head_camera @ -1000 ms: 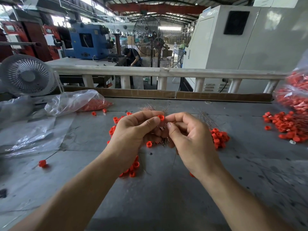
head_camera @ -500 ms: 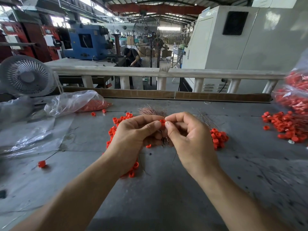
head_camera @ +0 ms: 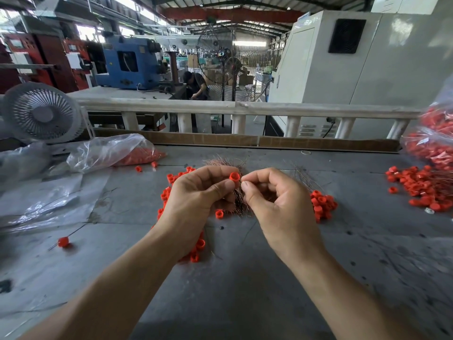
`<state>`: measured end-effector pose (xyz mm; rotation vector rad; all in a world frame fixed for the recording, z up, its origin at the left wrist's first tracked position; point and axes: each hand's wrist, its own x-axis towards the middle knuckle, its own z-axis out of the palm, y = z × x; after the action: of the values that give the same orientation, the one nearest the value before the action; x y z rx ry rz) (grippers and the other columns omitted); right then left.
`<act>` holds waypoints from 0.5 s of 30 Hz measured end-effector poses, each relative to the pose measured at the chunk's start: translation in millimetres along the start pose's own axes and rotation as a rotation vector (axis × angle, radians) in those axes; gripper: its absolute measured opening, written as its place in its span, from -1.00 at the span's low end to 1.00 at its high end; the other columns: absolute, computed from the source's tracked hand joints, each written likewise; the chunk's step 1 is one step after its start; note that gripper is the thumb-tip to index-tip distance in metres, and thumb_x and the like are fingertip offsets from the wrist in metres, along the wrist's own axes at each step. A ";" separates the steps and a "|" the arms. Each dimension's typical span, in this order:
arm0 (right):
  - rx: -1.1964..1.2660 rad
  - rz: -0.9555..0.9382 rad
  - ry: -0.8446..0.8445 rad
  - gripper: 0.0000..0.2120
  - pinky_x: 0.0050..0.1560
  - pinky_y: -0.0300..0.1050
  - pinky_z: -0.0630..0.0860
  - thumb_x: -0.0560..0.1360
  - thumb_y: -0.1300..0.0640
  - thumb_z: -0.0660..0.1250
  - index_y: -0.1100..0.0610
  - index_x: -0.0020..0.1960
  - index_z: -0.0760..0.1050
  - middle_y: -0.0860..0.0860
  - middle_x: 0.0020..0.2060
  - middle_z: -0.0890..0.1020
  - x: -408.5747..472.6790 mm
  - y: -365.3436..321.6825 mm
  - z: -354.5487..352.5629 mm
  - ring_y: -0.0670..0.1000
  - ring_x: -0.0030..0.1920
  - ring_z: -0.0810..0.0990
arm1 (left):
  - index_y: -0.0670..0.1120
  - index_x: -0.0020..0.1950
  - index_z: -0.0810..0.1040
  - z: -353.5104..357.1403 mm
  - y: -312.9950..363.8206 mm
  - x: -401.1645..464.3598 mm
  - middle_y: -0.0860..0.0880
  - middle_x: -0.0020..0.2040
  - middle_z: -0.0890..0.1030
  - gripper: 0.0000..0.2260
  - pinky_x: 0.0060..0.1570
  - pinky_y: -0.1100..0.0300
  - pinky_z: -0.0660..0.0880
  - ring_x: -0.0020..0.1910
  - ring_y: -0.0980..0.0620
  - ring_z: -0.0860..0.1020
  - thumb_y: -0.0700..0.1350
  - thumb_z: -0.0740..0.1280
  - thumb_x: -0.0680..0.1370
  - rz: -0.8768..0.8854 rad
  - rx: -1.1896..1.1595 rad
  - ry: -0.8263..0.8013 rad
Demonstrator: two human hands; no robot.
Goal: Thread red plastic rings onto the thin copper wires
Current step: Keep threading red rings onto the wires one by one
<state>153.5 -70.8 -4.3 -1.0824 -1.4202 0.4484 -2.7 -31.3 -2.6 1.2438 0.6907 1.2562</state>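
My left hand pinches one red plastic ring between thumb and forefinger, above the grey table. It also grips a bundle of thin copper wires, whose tips fan out behind the ring. My right hand pinches a single wire end right beside the ring. Whether the wire tip is inside the ring is too small to tell. Loose red rings lie under my left hand and in a small heap right of my right hand. A single ring lies between my hands.
A larger pile of red rings with wires lies at the right, below a clear bag of rings. Another bag and plastic sheets lie at the left, near a white fan. A threaded ring on a wire lies front left.
Both hands stay together at the table's middle. The ring in my left fingers now shows more plainly, and my right fingertips have closed in beside it.
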 end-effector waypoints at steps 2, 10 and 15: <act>-0.008 -0.005 0.000 -0.88 -0.25 -0.38 0.52 0.56 0.19 0.45 -0.03 -0.08 0.64 -0.15 -0.27 0.68 0.1 0.0 0.1 -0.16 -0.26 0.64 | -0.07 0.02 0.75 -0.2 0.0 -0.5 -0.13 -0.11 0.70 -0.80 -0.16 0.20 0.63 -0.20 0.02 0.63 -0.17 0.47 0.41 0.005 0.017 0.002; -0.041 0.035 0.016 -0.88 -0.27 -0.31 0.54 0.55 0.18 0.47 -0.02 -0.13 0.64 -0.13 -0.30 0.68 1.4 1.8 0.2 -0.14 -0.28 0.64 | -0.04 0.00 0.76 2.2 -0.4 -0.9 -0.11 -0.17 0.69 -0.82 -0.19 0.22 0.61 -0.24 0.03 0.61 -0.17 0.48 0.41 0.061 0.104 -0.001; -0.041 0.061 0.017 -0.88 -0.27 -0.22 0.58 0.54 0.18 0.46 -0.01 -0.14 0.64 -0.10 -0.30 0.68 1.4 0.9 -1.3 -0.12 -0.29 0.64 | -0.05 0.02 0.76 4.0 2.3 -1.9 -0.16 -0.14 0.70 -0.80 -0.17 0.18 0.63 -0.23 0.01 0.61 -0.13 0.47 0.42 0.061 0.133 0.007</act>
<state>155.2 -69.7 -4.0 -1.1624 -1.3898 0.4546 -0.1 -34.6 0.2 1.3789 0.7565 1.2817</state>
